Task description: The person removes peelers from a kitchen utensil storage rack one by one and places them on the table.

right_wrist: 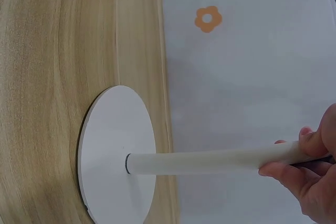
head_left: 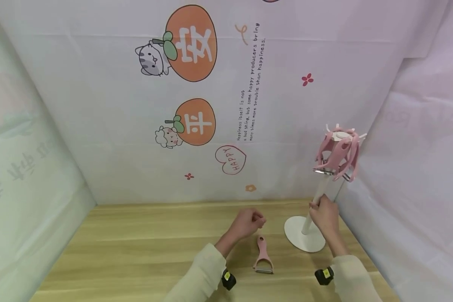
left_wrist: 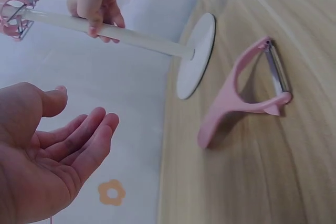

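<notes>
My right hand (head_left: 325, 214) grips the pole of a white stand (head_left: 305, 243) with a round base; the right wrist view shows fingers and thumb around the pole (right_wrist: 210, 162). Several pink peelers (head_left: 337, 155) hang from hooks at the stand's top. Flat on the table lies another pink Y-shaped peeler (head_left: 263, 253), its metal blade toward me. Just beyond its handle hovers my left hand (head_left: 246, 222), fingers loosely curled. In the left wrist view that hand (left_wrist: 58, 150) holds nothing, and the peeler (left_wrist: 231, 95) lies apart from it.
The wood-grain table (head_left: 136, 247) meets a white printed cloth wall (head_left: 136, 167) at the back. Cloth walls also rise at the left (head_left: 30, 159) and right (head_left: 411, 180), the right one close to the stand.
</notes>
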### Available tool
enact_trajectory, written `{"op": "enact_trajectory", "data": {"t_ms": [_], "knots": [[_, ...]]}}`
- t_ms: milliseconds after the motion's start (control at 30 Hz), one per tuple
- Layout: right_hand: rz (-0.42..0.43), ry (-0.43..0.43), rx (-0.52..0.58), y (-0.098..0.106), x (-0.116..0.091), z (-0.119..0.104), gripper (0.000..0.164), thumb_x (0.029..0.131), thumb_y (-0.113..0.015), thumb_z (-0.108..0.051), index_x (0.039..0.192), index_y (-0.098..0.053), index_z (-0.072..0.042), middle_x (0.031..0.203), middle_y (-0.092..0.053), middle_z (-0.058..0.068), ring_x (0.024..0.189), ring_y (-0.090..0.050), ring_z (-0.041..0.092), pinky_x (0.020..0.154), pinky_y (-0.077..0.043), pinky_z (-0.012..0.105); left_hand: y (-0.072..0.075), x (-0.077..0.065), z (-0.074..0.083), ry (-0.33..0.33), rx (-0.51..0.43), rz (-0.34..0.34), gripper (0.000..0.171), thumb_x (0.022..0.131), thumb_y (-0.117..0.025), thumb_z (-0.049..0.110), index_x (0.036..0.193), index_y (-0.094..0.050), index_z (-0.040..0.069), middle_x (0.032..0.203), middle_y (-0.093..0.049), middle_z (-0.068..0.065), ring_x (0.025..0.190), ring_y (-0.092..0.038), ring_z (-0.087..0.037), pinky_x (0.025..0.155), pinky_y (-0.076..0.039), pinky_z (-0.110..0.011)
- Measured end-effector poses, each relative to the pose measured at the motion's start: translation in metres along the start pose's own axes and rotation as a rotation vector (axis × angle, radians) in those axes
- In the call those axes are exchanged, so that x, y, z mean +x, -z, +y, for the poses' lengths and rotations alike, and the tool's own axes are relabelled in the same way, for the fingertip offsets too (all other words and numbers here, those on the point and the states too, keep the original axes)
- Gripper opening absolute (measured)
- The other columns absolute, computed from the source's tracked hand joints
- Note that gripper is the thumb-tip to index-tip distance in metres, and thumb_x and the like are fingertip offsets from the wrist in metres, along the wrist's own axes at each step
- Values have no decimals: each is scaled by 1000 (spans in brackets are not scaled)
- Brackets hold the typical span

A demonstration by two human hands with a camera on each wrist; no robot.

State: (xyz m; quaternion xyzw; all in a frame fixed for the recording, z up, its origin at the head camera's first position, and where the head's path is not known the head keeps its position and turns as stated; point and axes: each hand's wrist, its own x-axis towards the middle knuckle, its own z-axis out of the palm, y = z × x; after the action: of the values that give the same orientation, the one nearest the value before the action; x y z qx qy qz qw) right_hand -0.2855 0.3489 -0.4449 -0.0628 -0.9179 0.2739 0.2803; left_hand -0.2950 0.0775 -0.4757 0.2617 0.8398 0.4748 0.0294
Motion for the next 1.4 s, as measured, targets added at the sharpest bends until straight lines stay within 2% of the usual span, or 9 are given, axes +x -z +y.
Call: {"op": "enact_trajectory", "data": {"t_ms": [167,367,567,667,800,933,1033,1200,1400], "knots": [[-12,-2,5,0,2,3,13,84,-65,-4,81,-56,4,65,-61,17,57,-56,29,50,-40,32,2,2,5,1,-21,-8,22,99,-62,22,106,-69,3,89,-75,-6,75,-68,-10,63,-51,-18],[-75,-18,9,2,4,5,11,84,-64,-4,83,-59,4,70,-64,18,60,-56,27,51,-41,32,6,7,12,13,-4,-28,23,100,-61,24,110,-69,4,89,-74,-2,76,-67,-8,64,-51,-18],[-109,51,8,7,5,9,9,85,-65,-4,86,-64,5,80,-70,21,74,-66,38,66,-53,49,9,21,28,-28,41,-38,19,99,-62,25,106,-71,9,88,-73,2,75,-62,-1,65,-51,-18],[-121,86,13,9,7,9,7,87,-65,-3,85,-65,4,83,-72,22,81,-68,42,75,-54,55,12,30,44,-63,47,-39,17,99,-62,23,106,-70,9,91,-72,1,77,-61,-1,68,-51,-17],[-126,105,20,10,8,10,5,86,-66,-2,83,-65,2,84,-73,21,84,-70,42,77,-55,56,15,42,65,-93,53,-34,17,100,-62,24,109,-69,11,96,-72,1,83,-62,-2,72,-51,-16],[-147,110,52,11,7,10,5,86,-66,-1,86,-64,3,85,-74,20,85,-72,40,77,-57,55,16,51,91,-138,49,-35,20,100,-61,26,114,-67,13,106,-72,0,95,-65,-5,80,-53,-17],[-181,106,92,10,8,9,5,87,-64,1,90,-63,5,88,-74,21,89,-72,41,79,-58,54,19,57,113,-191,2,-24,25,101,-59,23,121,-64,10,117,-70,-3,107,-65,-9,87,-53,-16],[-181,113,130,11,6,9,5,88,-62,6,93,-62,6,90,-73,24,89,-72,42,80,-58,54,21,74,151,-261,-43,43,35,101,-59,21,133,-56,7,131,-64,-8,122,-60,-13,95,-52,-16],[-132,156,123,11,4,9,5,87,-66,5,89,-62,5,85,-72,22,87,-71,43,76,-58,54,21,95,180,-292,28,107,44,100,-60,23,141,-50,8,141,-57,-5,131,-54,-15,102,-49,-20]]}}
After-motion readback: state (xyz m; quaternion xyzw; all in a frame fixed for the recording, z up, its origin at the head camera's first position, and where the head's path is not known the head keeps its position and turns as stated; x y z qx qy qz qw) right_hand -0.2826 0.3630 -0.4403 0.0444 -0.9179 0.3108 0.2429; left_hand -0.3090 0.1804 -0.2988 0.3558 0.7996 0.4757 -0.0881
